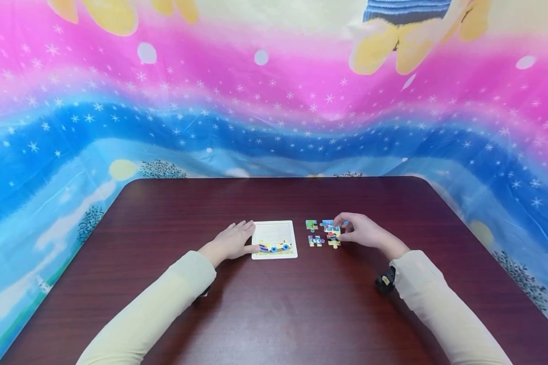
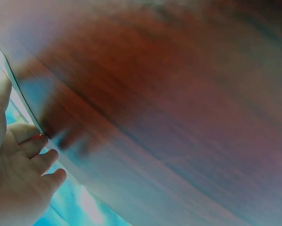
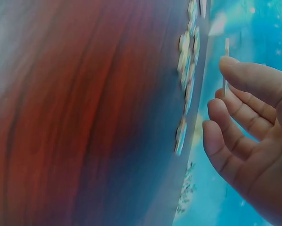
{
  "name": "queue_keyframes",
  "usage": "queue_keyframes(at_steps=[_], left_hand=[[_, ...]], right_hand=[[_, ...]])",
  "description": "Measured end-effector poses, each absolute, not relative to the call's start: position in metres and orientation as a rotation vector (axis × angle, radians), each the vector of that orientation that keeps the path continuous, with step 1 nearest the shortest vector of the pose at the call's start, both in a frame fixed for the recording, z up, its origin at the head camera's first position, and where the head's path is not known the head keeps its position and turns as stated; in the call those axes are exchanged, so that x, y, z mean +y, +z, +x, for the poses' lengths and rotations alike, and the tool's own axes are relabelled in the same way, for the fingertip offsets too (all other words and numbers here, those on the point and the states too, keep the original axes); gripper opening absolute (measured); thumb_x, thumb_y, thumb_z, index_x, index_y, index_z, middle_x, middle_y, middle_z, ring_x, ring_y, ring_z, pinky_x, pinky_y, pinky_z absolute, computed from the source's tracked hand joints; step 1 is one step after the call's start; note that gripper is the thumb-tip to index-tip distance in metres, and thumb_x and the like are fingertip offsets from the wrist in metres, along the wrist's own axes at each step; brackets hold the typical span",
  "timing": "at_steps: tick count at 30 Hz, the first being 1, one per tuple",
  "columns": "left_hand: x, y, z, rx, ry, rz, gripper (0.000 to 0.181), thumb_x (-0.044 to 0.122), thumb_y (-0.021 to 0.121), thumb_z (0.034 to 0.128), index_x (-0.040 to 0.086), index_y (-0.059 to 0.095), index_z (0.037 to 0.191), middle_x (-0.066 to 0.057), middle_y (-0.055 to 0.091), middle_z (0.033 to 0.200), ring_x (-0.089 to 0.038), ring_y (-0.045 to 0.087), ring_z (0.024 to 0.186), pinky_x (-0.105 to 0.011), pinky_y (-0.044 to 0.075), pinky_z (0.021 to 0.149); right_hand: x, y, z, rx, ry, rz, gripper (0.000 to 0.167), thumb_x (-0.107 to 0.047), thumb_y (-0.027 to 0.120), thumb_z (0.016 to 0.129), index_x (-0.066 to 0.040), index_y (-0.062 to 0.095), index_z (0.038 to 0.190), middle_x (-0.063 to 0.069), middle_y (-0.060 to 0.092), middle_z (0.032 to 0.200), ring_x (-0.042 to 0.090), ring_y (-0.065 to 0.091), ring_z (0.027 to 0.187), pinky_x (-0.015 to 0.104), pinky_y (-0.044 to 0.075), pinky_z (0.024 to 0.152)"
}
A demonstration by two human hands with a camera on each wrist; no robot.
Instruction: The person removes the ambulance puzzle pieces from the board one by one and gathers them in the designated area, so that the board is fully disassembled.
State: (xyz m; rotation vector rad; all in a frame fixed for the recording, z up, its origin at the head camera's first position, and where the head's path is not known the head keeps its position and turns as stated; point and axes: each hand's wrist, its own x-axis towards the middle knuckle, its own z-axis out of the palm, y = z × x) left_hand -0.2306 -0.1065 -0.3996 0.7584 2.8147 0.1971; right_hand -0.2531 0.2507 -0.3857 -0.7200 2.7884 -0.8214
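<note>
A square white-framed puzzle board (image 1: 274,223) lies on the table, its lower part filled with a yellow vehicle picture. My left hand (image 1: 230,240) rests at the board's left edge with fingers extended; in the left wrist view that hand (image 2: 25,165) touches the edge. In the right wrist view my right hand (image 3: 253,117) pinches a thin puzzle piece (image 3: 227,47) between thumb and fingers, raised off the table. From the head, the right hand (image 1: 363,231) is over the right side of the loose pieces (image 1: 315,241), partly hiding them.
Several loose pieces, among them a green one (image 1: 311,225), lie right of the board on the dark red-brown table (image 1: 274,314). A patterned pink and blue cloth (image 1: 274,101) hangs behind and beside the table. A black wrist strap (image 1: 385,281) is at the right sleeve.
</note>
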Motion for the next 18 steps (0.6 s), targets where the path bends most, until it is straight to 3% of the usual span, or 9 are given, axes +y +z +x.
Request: queue_keyframes(at_steps=[18], left_hand=[[-0.112, -0.402, -0.233, 2.780, 0.232, 0.793, 0.083, 0.054, 0.052, 0.0877, -0.002, 0.027, 0.143, -0.015, 0.022, 0.148, -0.030, 0.018, 0.136, -0.045, 0.015, 0.109]], right_hand=[[0.286, -0.391, -0.251, 2.794, -0.701, -0.655, 0.031, -0.002, 0.070, 0.079, 0.000, 0.058, 0.107, 0.011, 0.057, 0.098, 0.019, 0.055, 0.075, 0.036, 0.048, 0.066]])
